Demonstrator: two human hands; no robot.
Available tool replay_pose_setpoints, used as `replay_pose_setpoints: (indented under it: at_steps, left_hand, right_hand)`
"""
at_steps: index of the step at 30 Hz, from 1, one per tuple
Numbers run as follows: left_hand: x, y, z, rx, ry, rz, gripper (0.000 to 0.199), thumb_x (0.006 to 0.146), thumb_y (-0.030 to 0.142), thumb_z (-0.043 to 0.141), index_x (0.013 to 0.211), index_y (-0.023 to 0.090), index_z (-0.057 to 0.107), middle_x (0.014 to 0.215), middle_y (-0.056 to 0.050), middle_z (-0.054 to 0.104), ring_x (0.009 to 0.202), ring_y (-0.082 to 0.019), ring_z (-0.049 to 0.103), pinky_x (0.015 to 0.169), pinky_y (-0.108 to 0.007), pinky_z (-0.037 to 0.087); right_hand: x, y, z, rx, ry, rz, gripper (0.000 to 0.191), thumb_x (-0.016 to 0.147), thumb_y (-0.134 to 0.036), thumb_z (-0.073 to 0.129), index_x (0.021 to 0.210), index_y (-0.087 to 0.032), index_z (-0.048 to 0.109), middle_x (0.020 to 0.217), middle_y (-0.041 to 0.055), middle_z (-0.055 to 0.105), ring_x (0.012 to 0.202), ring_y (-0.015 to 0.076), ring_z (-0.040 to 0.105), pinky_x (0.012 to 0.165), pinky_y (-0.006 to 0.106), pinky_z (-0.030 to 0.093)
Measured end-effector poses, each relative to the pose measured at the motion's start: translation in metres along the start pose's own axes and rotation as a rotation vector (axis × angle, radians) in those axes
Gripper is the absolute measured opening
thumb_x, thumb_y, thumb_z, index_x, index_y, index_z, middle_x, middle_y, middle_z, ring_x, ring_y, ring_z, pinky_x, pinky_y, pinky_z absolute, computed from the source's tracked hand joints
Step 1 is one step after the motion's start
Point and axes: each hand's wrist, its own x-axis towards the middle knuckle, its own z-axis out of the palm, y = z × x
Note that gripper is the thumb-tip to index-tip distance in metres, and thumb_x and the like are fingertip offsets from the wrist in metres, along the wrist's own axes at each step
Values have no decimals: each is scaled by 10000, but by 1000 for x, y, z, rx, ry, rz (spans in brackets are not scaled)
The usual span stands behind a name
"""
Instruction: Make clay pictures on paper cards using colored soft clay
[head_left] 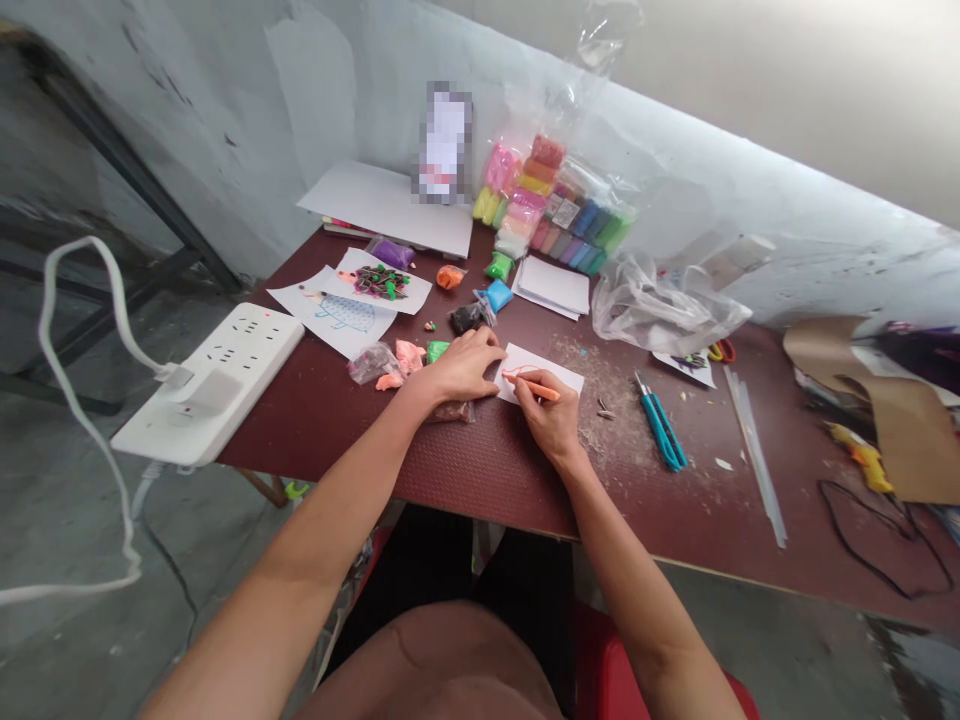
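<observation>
An orange marker (541,390) is gripped in my right hand (553,415), its tip on a small white sheet of paper (566,372). Orange curved lines show on that sheet. My left hand (466,366) lies open, fingers stretched out, with its fingertips at the sheet's left edge. Beside and partly under the left hand are a brown clay packet (452,412), green clay (436,350) and pink clay (409,357). Just beyond sit a black clay packet (466,318) and a blue clay packet (495,295).
A teal utility knife (660,425) lies right of my hands, with clear strips (755,460) and a yellow glue gun (862,458) farther right. Left is a power strip (225,375). Behind stand a blurred phone (446,145), bagged clay (559,205), a paper stack (551,285) and a plastic bag (660,305).
</observation>
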Motion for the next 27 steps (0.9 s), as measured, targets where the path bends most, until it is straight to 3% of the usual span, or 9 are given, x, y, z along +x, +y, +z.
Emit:
replay_pose_setpoints:
  at_steps: [16,27]
  left_hand:
    - [0,-2,0,-23,-2,10,445,848,286,688,1285,200,691,1419,-122,555,1326,-321,528,1184,-464,421]
    - [0,-3,1,-27,7,16,436,840,286,695,1269,213,686,1400,-118,556,1309,-304,536,1169,-439,430]
  right_hand:
    - [0,-2,-3,-72,107,138,203,824,-382,627,699,-231,682,709,38,755,617,185,640,604,309,469]
    - [3,-1,-7,-104,131,144,226,834,-397,612,693,-228,665,680,25,738,586,167,598,608,299,455]
